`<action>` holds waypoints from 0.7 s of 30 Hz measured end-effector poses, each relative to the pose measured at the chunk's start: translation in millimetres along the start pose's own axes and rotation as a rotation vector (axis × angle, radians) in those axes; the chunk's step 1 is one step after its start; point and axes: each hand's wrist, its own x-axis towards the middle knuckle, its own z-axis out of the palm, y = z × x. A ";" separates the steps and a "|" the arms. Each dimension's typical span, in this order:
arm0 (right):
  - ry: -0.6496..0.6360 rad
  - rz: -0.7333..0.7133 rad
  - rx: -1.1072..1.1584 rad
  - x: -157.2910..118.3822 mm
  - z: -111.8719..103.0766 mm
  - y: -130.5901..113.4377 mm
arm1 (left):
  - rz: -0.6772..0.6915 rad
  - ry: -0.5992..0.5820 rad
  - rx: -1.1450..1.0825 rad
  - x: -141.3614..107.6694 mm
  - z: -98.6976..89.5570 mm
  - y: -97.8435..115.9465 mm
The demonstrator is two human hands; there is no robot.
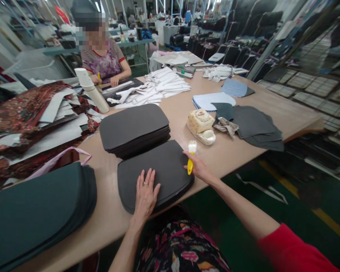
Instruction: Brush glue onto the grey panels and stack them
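My left hand [146, 192] lies flat with its fingers a little apart on a stack of dark grey rounded panels [161, 170] at the table's near edge. At the right end of that stack, my right hand [197, 166] grips a brush [190, 164] with a yellow handle, its white bristles pointing away from me. Just behind is a taller stack of similar panels [134, 124]. Right of it stands a crusted, cream-coloured container [200, 121] with a white-coated opening at its near side. A crumpled grey cloth [227, 127] lies beside the container.
Dark green panels [36, 211] are piled at the left, patterned fabric [25, 109] behind them. White strips [161, 87] and a cream tube [92, 90] lie farther back, near a seated person [107, 64]. Loose grey panels [255, 124] and striped pieces [212, 101] are at the right.
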 end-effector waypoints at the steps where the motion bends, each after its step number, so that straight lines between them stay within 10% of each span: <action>1: -0.003 0.003 0.008 0.1 -1.2 -0.6 | -0.006 -0.025 0.026 0.4 -0.2 0.9; 21: -0.041 -0.043 0.032 1.7 -7.4 4.7 | -0.003 -0.095 0.244 5.8 0.6 8.0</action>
